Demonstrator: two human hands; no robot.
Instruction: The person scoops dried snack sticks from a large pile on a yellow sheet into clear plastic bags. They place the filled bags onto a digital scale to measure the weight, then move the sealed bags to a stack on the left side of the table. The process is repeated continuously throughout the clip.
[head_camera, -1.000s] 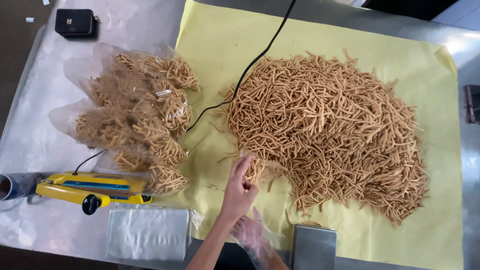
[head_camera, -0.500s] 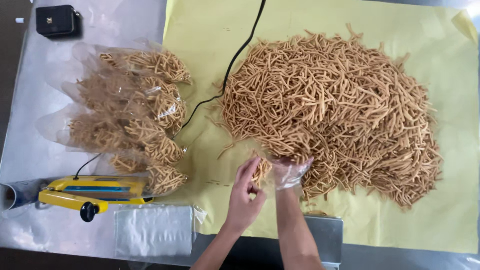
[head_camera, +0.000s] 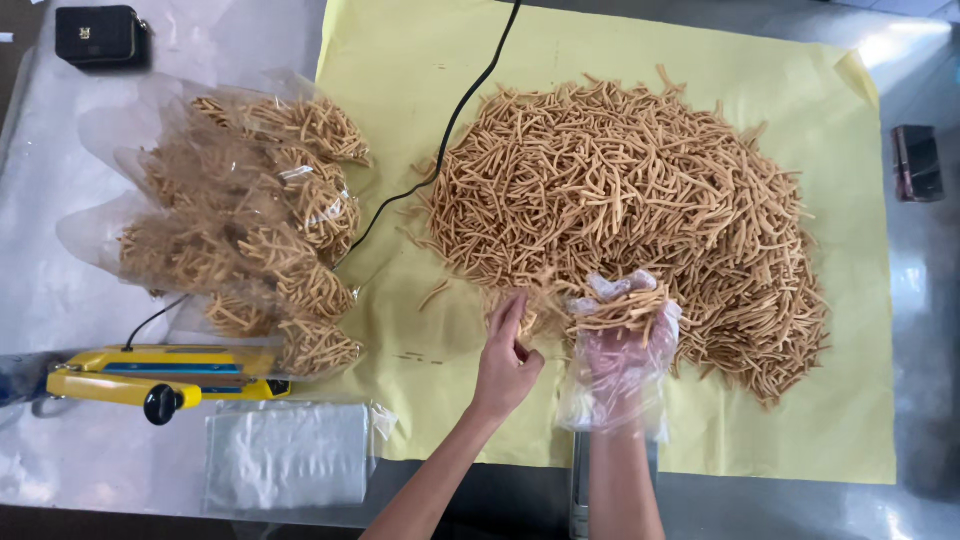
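My right hand (head_camera: 618, 355) is inside a clear plastic bag (head_camera: 610, 400), and its fingers curl around a small bunch of snack sticks (head_camera: 620, 308). My left hand (head_camera: 505, 365) is bare and half open, fingers touching the near edge of the big pile of sticks (head_camera: 620, 200). The pile lies on yellow paper (head_camera: 400, 80) on the table (head_camera: 930, 300). Filled bags (head_camera: 250, 220) lie to the left, by a yellow bag sealer (head_camera: 150, 375).

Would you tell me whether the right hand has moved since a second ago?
Yes: the right hand, in a clear bag, went up from the yellow paper's near edge into the snack-stick pile.
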